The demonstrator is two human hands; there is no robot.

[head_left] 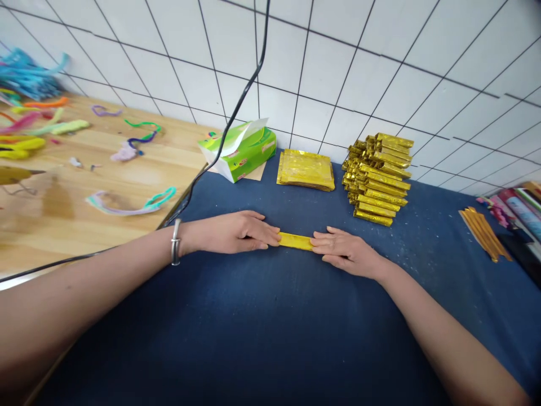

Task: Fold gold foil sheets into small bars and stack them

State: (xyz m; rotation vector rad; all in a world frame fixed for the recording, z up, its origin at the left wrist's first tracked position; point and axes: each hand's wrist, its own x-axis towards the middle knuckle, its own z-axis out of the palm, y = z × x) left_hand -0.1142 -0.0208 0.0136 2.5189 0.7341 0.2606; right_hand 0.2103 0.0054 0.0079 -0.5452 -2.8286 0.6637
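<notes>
A narrow strip of folded gold foil paper [295, 241] lies flat on the dark blue cloth [270, 316]. On its left end rest the fingertips of my left hand [236, 232], stretched out and nearly flat. My right hand [349, 252] lies the same way over the other end, palm down with fingers extended. Both ends of the strip are hidden under the fingers; its middle shows between them. Behind the hands sits a flat stack of gold paper sheets [306, 170]. To its right, many folded gold paper strips [380, 189] are piled up against the wall.
A green tissue pack [251, 149] stands by the white tiled wall [279, 104]. A black cable [240, 104] hangs down across the left. Colourful pipe cleaners [131, 204] lie on the wooden table [181, 132]. At far right are brownish-gold strips [485, 232] and books [522, 211].
</notes>
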